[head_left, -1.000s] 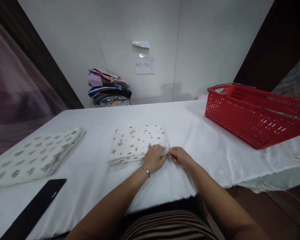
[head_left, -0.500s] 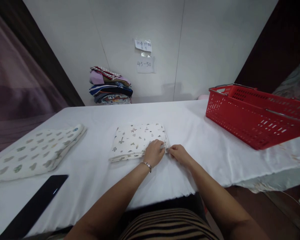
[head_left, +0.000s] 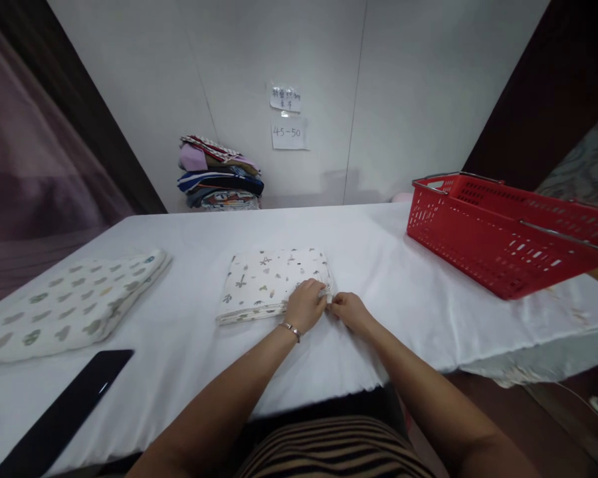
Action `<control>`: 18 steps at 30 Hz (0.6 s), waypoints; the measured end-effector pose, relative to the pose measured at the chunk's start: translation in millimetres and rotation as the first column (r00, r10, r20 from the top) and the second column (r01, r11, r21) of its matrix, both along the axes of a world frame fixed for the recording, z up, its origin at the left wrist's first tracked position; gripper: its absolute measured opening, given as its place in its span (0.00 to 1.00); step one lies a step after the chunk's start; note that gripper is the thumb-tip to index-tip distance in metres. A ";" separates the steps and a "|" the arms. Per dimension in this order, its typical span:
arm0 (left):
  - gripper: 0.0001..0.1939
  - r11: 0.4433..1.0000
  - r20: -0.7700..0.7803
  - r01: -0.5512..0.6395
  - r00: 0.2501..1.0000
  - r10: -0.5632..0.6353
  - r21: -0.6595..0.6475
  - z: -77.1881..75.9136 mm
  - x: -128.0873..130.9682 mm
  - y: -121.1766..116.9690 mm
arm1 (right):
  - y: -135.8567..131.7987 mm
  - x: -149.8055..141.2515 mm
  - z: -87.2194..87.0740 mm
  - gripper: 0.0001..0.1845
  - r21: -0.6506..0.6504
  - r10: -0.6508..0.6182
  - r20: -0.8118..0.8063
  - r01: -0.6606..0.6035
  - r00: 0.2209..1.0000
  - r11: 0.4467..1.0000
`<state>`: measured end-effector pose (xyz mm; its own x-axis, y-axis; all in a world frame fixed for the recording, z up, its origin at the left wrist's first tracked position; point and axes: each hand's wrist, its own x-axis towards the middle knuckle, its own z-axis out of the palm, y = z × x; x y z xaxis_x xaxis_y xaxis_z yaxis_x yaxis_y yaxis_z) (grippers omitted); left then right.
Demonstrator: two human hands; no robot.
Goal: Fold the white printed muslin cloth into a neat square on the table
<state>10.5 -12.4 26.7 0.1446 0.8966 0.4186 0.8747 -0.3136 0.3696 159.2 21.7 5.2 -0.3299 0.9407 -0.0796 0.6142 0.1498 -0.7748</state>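
Note:
A folded white cloth (head_left: 269, 279) with small printed motifs lies in the middle of the white-covered table (head_left: 379, 265). My left hand (head_left: 306, 305), with a bracelet at the wrist, rests on the cloth's near right corner, fingers curled over the edge. My right hand (head_left: 346, 310) is just beside it, fingers pinched on the same corner's edge. The two hands almost touch.
A second folded patterned cloth (head_left: 70, 305) lies at the left. A black flat object (head_left: 64, 415) sits at the near left edge. A red plastic basket (head_left: 503, 232) stands at the right. A stack of folded clothes (head_left: 219, 176) is against the back wall, under paper notes (head_left: 289, 133).
My right hand has moved slightly left, closer to the cloth's corner and my left hand. The cloth stays where it was.

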 end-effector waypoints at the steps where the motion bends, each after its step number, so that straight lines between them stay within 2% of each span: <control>1: 0.08 1.000 -0.009 -0.001 1.000 0.001 -0.004 0.0 0.2 -0.2 | 0.4 0.0 -1.1 0.10 -0.025 -0.006 -0.060 0.005 0.998 1.000; 5: 0.09 1.000 -0.063 0.004 0.998 -0.005 -0.019 -0.7 2.0 -1.5 | -0.2 2.7 -6.4 0.11 -0.215 -0.072 -0.372 -0.011 0.925 0.976; 7: 0.08 0.999 -0.099 0.018 0.995 -0.022 -0.039 -1.3 2.8 -2.1 | -1.3 4.2 -8.2 0.11 -0.258 -0.094 -0.447 -0.028 0.890 0.966; 13: 0.08 0.998 -0.053 -0.007 0.999 0.005 -0.055 0.4 0.9 -1.7 | -1.6 4.0 -5.7 0.09 -0.266 -0.156 -0.411 0.046 0.898 0.963; 18: 0.08 0.998 -0.019 -0.018 1.000 0.017 -0.066 0.3 0.4 -0.8 | -0.6 -0.4 -0.9 0.11 -0.245 -0.090 -0.337 0.006 0.937 0.970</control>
